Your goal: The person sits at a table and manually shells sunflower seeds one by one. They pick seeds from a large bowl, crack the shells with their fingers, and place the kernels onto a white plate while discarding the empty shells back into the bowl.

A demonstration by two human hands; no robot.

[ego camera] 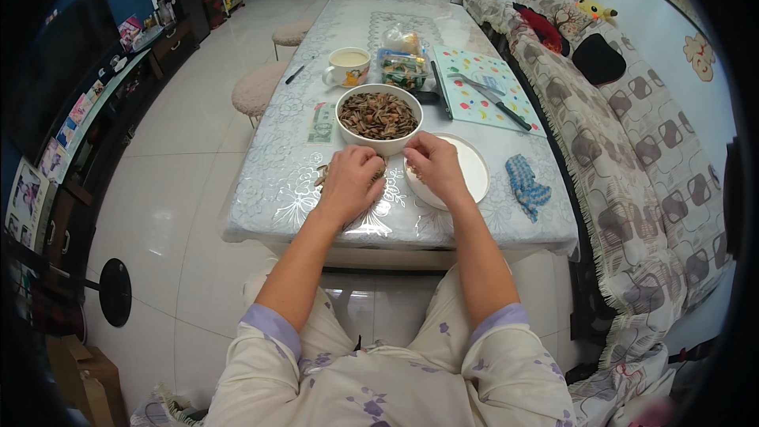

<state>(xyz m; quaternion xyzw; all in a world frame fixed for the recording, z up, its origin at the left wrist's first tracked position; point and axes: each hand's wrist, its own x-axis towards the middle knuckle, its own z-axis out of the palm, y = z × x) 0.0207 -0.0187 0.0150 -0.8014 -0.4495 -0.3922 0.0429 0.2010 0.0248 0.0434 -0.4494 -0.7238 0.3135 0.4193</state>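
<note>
My left hand (354,182) rests with curled fingers over a small pile of brown shells or seeds (321,175) on the lace-patterned table cover, just in front of a white bowl (379,145). That bowl is full of brown, elongated seeds or shells (377,115). My right hand (434,165) is over the left part of a round white plate (474,173), thumb and fingertips close together. Small pale bits show under its fingers at the plate's left side. Whether either hand pinches something is hidden by the fingers.
Behind the bowl stand a cup with a pale drink (348,66) and a clear plastic container (403,68). A banknote (322,123) lies left of the bowl. At the right are a patterned board (474,71) with a fork (474,82) and knife (504,108), and a blue knitted cloth (526,187).
</note>
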